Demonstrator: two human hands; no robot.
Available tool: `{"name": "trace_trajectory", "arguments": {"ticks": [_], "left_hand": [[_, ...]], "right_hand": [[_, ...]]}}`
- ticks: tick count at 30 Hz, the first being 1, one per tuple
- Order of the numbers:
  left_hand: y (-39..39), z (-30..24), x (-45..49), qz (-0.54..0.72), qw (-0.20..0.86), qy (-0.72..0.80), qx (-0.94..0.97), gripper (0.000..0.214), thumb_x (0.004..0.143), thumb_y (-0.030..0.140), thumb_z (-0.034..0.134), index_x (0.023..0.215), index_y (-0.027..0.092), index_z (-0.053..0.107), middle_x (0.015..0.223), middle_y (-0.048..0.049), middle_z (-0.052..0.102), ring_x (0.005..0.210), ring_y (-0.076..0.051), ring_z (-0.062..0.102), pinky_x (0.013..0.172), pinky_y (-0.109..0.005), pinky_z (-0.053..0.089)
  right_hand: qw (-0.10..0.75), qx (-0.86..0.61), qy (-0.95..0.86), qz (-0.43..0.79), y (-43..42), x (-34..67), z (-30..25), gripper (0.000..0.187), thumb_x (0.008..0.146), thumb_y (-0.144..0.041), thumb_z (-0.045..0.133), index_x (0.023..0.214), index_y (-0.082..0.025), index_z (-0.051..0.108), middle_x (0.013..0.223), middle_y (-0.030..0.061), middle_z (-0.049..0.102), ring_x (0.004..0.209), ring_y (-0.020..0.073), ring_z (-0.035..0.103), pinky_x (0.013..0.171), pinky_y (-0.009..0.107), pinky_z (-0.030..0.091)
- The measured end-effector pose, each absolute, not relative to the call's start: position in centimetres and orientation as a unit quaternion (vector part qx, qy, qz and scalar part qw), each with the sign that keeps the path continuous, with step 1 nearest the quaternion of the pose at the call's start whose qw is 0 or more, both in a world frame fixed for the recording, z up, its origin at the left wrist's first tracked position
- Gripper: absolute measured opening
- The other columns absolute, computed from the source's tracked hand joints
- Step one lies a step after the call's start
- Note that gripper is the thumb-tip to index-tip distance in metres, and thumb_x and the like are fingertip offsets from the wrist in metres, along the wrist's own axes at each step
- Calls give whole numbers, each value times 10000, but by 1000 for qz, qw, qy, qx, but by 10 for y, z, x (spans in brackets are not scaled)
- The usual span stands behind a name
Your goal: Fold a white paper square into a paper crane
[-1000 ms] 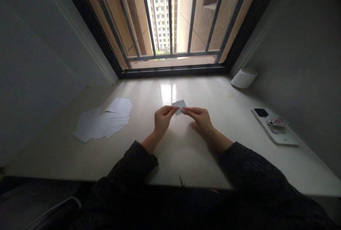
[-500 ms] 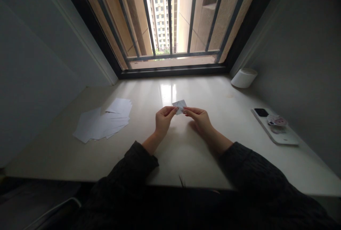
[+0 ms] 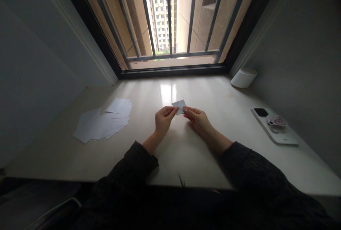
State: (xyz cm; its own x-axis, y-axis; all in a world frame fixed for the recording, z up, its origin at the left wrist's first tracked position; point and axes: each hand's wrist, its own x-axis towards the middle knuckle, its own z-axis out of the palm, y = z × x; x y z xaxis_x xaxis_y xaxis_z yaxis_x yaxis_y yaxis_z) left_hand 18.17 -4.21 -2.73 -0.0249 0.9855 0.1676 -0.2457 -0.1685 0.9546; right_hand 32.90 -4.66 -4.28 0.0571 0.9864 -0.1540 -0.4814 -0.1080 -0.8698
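Note:
A small folded piece of paper [image 3: 179, 104], greyish white with crease lines showing, is held up over the middle of the white sill. My left hand [image 3: 163, 119] pinches its lower left edge between thumb and forefinger. At its right corner, my right hand [image 3: 199, 120] grips it between thumb and fingertips, with the other fingers curled loosely beneath. Fingertips cover the paper's lower part. To the left, a fanned pile of white paper sheets [image 3: 98, 125] lies flat on the sill, apart from both hands.
On the right lies a white phone [image 3: 283, 137] with a round grip on its back. A white cylindrical object [image 3: 244, 78] stands in the far right corner. Behind the sill [image 3: 149, 89] is a dark-framed window with bars [image 3: 170, 55]; walls rise on both sides.
My right hand has shifted very slightly left, and its lower fingers show more below the paper. The left hand and the folded paper stay nearly in place.

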Motion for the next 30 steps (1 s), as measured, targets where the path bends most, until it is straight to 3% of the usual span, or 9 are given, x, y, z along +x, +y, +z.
{"name": "trace_trajectory", "arguments": {"ticks": [17, 30], "left_hand": [[-41, -30, 182, 599, 517, 398, 464, 219, 645, 304, 773, 776, 146, 697, 802, -51, 720, 743, -144, 668, 754, -295, 535], [-42, -28, 183, 604, 526, 400, 445, 237, 661, 323, 759, 779, 136, 672, 777, -42, 709, 729, -141, 662, 762, -303, 530]], "right_hand": [[590, -421, -292, 624, -46, 329, -44, 290, 492, -217, 843, 760, -208, 732, 764, 31, 738, 763, 171, 668, 780, 320, 493], [588, -446, -396, 546, -47, 332, -37, 307, 514, -321, 840, 787, -211, 754, 763, 57, 746, 760, 215, 682, 803, 393, 520]]}}
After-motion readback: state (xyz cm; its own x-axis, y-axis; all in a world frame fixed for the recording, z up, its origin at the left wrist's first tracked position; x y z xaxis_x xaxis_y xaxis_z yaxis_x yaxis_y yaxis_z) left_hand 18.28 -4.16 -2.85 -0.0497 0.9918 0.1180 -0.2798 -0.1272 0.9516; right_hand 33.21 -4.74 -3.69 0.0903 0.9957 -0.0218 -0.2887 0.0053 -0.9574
